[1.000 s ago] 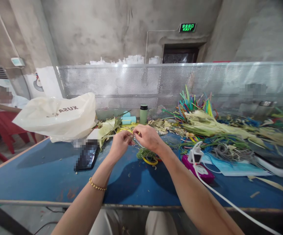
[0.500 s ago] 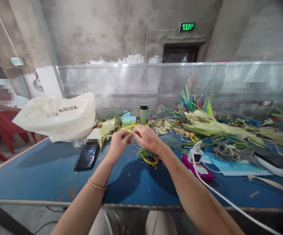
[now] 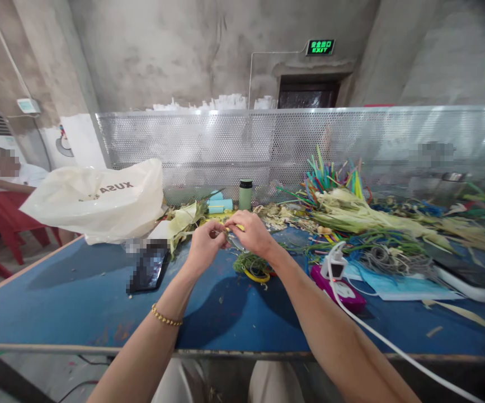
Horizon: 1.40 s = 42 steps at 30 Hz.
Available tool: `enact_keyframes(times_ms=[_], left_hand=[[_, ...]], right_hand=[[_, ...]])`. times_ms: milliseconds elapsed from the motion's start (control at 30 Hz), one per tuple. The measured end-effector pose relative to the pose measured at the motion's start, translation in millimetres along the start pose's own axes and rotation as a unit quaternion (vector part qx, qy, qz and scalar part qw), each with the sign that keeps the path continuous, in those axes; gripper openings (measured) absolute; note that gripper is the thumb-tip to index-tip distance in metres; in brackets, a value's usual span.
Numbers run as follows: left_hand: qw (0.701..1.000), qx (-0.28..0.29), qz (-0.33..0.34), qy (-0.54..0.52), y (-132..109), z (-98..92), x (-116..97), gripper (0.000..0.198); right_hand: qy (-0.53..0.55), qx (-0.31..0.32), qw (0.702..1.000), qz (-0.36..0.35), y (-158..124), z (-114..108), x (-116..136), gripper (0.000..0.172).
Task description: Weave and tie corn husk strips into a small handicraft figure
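- Two hands meet above the middle of the blue table [image 3: 78, 302]. The left hand [image 3: 206, 243] and right hand [image 3: 254, 232] are almost touching at the fingertips.
- Both hands have fingers curled in and pinched on a thin strand [image 3: 231, 239]. It is held between them just above the tabletop and is too small to make out in detail.
- Just beneath the right hand, a green bundle [image 3: 248, 262] lies on the table with a yellow ring [image 3: 257, 276] at its near edge.
- Behind the hands, a green flask [image 3: 245, 196] stands upright with its dark cap on, so its contents are hidden.
- Beside the flask are light blue boxes [image 3: 220, 206], and I cannot tell whether they are open or closed.
- To the left, a white plastic bag [image 3: 99, 198] lies bulging on its side, and what fills it does not show.
- A phone [image 3: 147, 268] lies flat near the bag.
- To the right, a purple power strip [image 3: 345, 291] holds a white plug [image 3: 335, 264].
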<state>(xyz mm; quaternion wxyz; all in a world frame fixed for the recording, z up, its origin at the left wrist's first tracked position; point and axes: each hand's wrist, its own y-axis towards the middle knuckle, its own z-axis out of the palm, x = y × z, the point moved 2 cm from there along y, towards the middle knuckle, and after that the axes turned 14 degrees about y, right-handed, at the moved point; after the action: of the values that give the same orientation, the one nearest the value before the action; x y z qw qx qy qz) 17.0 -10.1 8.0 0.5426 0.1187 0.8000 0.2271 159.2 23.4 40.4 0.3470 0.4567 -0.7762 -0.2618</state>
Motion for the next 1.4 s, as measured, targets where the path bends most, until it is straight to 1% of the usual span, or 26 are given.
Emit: enact_keyframes(times_ms=[133,300,400,500,667,833,933,1000,1133,1267,1400], left_hand=[[0.997,-0.036,0.036,0.05,-1.0,-0.8,0.8,0.014],[0.995,-0.047,0.064,0.056,-2.0,-0.2,2.9,0.012],[0.995,-0.046,0.068,0.054,-2.4,-0.4,2.9,0.008],[0.996,-0.038,0.065,0.051,-2.4,-0.8,2.8,0.007],[0.996,-0.035,0.057,0.055,-1.7,-1.9,3.9,0.005],[0.996,-0.038,0.058,0.063,-1.9,-2.0,4.7,0.004],[0.996,-0.037,0.059,0.062,-2.8,-1.6,3.9,0.007],[0.996,-0.04,0.056,0.059,-3.3,-1.7,3.3,0.008],[0.994,-0.048,0.058,0.078,-3.6,-2.3,2.4,0.01],[0.993,-0.055,0.058,0.09,-3.5,-2.7,2.9,0.01],[0.993,-0.057,0.058,0.084,-3.7,-3.1,2.1,0.007]], right_hand=[[0.003,0.023,0.999,0.024,-0.5,6.2,-1.5,0.014],[0.049,0.025,0.998,0.036,0.0,3.8,0.7,0.017],[0.088,0.026,0.995,0.049,-0.2,2.9,-0.7,0.017],[0.116,0.01,0.991,0.064,-1.3,3.7,-3.8,0.015],[0.124,-0.008,0.991,0.056,-2.5,4.9,-4.6,0.013],[0.152,0.001,0.985,0.081,-2.4,3.7,-3.8,0.014],[0.145,-0.006,0.987,0.069,-2.5,4.4,-3.2,0.015],[0.13,-0.023,0.99,0.054,-2.6,5.1,-2.2,0.015],[0.114,-0.049,0.991,0.053,-2.6,5.3,1.2,0.015],[0.104,-0.039,0.993,0.041,-2.0,3.3,5.8,0.012],[0.105,-0.033,0.993,0.048,-1.8,1.6,7.1,0.007]])
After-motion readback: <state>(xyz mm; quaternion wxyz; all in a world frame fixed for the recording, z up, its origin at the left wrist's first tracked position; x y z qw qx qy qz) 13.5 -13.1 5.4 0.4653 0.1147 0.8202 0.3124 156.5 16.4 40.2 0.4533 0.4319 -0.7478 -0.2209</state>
